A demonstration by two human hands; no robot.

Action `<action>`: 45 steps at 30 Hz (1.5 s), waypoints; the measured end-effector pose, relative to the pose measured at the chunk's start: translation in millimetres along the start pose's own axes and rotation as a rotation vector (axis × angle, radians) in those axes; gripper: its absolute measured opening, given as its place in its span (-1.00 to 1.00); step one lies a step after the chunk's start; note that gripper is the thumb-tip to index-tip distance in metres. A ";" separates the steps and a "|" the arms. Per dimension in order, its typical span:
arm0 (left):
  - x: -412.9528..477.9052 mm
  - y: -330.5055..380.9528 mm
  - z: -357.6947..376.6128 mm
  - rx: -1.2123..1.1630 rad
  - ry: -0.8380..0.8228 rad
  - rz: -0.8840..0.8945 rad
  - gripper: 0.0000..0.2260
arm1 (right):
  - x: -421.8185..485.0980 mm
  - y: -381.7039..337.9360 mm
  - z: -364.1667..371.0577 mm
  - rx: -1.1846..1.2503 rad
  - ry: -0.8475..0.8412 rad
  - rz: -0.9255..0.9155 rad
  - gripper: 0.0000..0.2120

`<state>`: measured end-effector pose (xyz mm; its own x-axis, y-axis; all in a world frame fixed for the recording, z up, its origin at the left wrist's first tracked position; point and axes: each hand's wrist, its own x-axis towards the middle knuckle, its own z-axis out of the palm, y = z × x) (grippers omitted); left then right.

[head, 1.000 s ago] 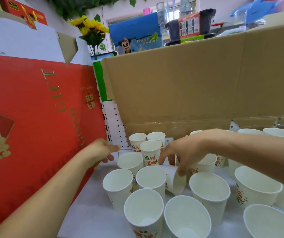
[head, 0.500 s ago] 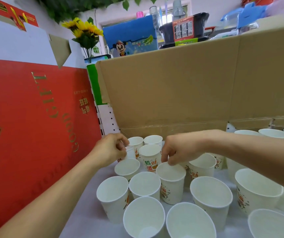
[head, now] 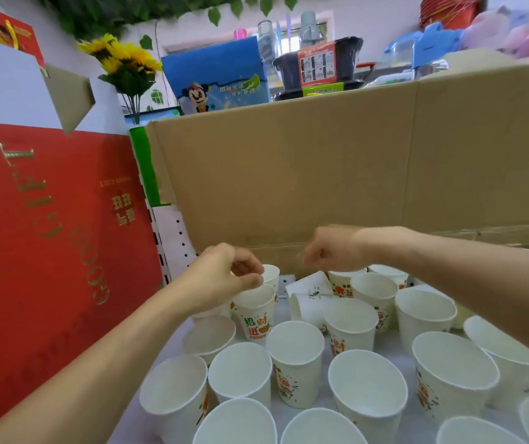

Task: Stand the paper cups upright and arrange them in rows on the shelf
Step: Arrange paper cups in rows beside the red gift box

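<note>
Two paper cups now lie toppled under my right hand, curled and empty; left hand pinches the printed cup by its rim. Light, crushable: grip sidewalls gently.

**Both my hands out front**

My L hand: forearm in from lower left, thumb + forefinger pinching rim of a paper cup, other fingers curled. My R hand: forearm in from the right, wrist bent down, fingers curled in a loose fist, holding nothing.
</note>
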<state>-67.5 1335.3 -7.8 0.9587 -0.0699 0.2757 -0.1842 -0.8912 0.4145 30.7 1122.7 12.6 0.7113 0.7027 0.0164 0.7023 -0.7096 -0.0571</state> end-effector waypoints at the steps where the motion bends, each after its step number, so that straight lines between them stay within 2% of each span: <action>1: 4.4 5.4 3.5 -0.005 -0.015 0.014 -0.92 | 6.5 -1.1 3.0 -0.089 0.016 0.027 -0.77; 5: 22.3 27.0 18.8 0.115 -0.045 0.020 -0.85 | 21.2 -6.1 15.2 -0.289 0.023 0.137 -0.73; 7: 29.3 33.4 26.3 0.198 -0.122 -0.009 -0.73 | 26.3 -7.1 21.8 -0.330 -0.006 0.155 -0.74; 10: 34.6 37.6 37.7 0.337 -0.273 -0.020 -0.48 | 33.3 -3.7 29.3 -0.431 0.007 0.162 -0.61; 12: 37.1 38.4 44.5 0.361 -0.316 -0.032 -0.43 | 35.9 0.3 32.1 -0.428 0.006 0.176 -0.61; 14: 39.0 38.6 50.2 0.363 -0.351 -0.055 -0.41 | 35.2 3.6 34.8 -0.338 -0.007 0.187 -0.68; 18: 38.8 41.2 59.0 0.404 -0.393 -0.103 -0.36 | 33.1 7.7 37.9 -0.011 -0.005 0.241 -0.78; 22: 38.4 47.7 62.0 0.478 -0.436 -0.126 -0.33 | 37.3 12.8 37.1 0.218 0.061 0.243 -0.71; 24: 38.0 52.2 61.8 0.478 -0.436 -0.122 -0.34 | 36.0 11.2 34.5 0.191 0.125 0.204 -0.70; 28: 36.0 60.8 61.2 0.484 -0.402 -0.094 -0.37 | 37.7 9.3 31.8 -0.012 0.244 0.075 -0.69; 31: 37.1 60.9 57.3 0.422 -0.358 -0.101 -0.38 | 39.9 18.2 32.8 -0.046 0.166 0.024 -0.75; 34: 39.9 59.1 52.7 0.365 -0.335 -0.103 -0.38 | 32.6 22.5 33.0 -0.030 0.108 -0.025 -0.70; 37: 45.4 60.7 49.7 0.345 -0.314 -0.079 -0.43 | 20.7 28.4 24.2 0.021 0.150 -0.082 -0.86; 41: 51.1 69.0 47.9 0.450 -0.302 -0.031 -0.43 | -8.1 48.3 4.8 0.000 0.198 -0.073 -0.80; 43: 51.7 72.4 51.2 0.546 -0.335 -0.003 -0.38 | -25.7 61.4 -3.5 0.006 0.185 -0.028 -0.81; 45: 52.3 74.3 53.2 0.540 -0.356 0.001 -0.34 | -42.3 74.9 -10.1 0.016 0.151 0.024 -0.82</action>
<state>-19.5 1241.6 -8.7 0.9889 -0.1323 -0.0670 -0.1389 -0.9846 -0.1058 53.5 1039.3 17.6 0.7248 0.6690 0.1647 0.6855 -0.7241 -0.0751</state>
